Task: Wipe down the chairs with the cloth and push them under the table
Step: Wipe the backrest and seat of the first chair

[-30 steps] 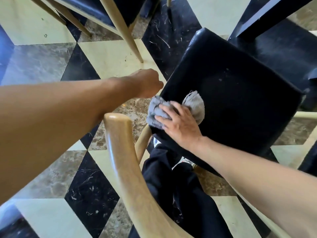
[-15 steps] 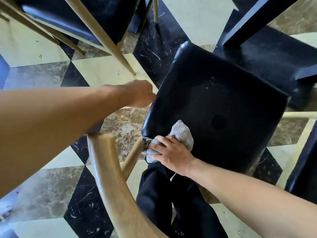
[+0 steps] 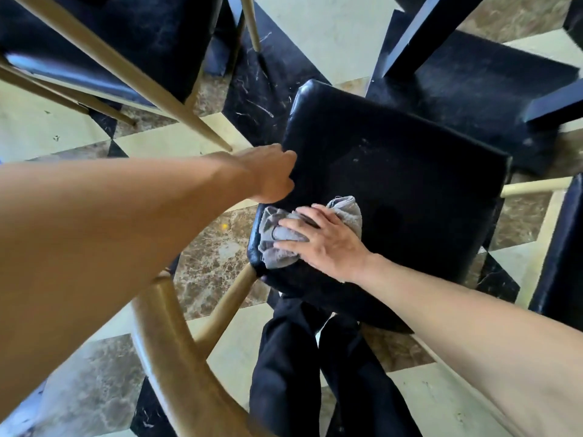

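A chair with a black padded seat point(image 3: 394, 184) and a curved light wooden back rail point(image 3: 164, 351) stands below me. My right hand point(image 3: 325, 241) presses a crumpled grey cloth point(image 3: 280, 238) flat against the seat's near left corner. My left hand point(image 3: 271, 175) grips the seat's left edge, fingers curled around it. The tips of those fingers are hidden behind the edge.
A second chair with a black seat point(image 3: 132, 36) and wooden legs stands at the upper left. The dark table base and leg point(image 3: 467, 80) lie at the upper right. Another dark seat edge point(image 3: 564, 253) is at the right. My dark trouser legs point(image 3: 315, 367) are below the seat.
My right hand has slid the cloth from the seat's near edge a little farther onto the seat. My left hand has moved onto the seat's left edge and now grips it.
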Demonstrator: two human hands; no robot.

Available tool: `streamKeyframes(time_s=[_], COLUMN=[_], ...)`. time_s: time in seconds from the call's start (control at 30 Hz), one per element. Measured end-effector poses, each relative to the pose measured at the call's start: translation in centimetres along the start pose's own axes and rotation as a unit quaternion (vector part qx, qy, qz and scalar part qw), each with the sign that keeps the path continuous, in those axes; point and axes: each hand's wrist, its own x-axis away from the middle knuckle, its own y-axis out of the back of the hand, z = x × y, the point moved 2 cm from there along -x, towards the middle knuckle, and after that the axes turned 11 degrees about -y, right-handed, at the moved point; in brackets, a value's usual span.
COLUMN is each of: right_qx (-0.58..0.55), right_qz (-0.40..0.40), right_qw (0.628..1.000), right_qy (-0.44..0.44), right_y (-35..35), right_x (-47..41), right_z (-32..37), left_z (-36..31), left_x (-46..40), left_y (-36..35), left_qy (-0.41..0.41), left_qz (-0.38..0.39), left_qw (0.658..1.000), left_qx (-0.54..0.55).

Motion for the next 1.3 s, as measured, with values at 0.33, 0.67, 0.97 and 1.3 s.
streamKeyframes(time_s=[0.33,0.67,0.97,1.3], right_qx=[-0.059,-0.014,0.036,-0.055], right_qz=[-0.116,0.022,-0.077,-0.121], right_qw=[0.879,1.0,0.967,0.781], right_qy=[-0.459,0.0,-0.242,-0.611], right_y=[4.4,-0.8,2.7,5.8], right_x=[-7.6,-1.8,-2.2,6.1], right_z=[-11.8,4.0,-11.2,-22.3], left_z=[2.7,0.6,-3.7,-6.5], left_x=[-2.5,-4.2,-8.1,-9.3], left_y=[1.2,1.5,3.1,1.6], left_qy=[0.039,-0.008,-0.006,-0.032], left_qz=[-0.165,-0.192,-0.258,-0.162], left_qw=[0.98,0.979,0.965,0.986], left_qx=[0.1,0.068,0.041,-0.004])
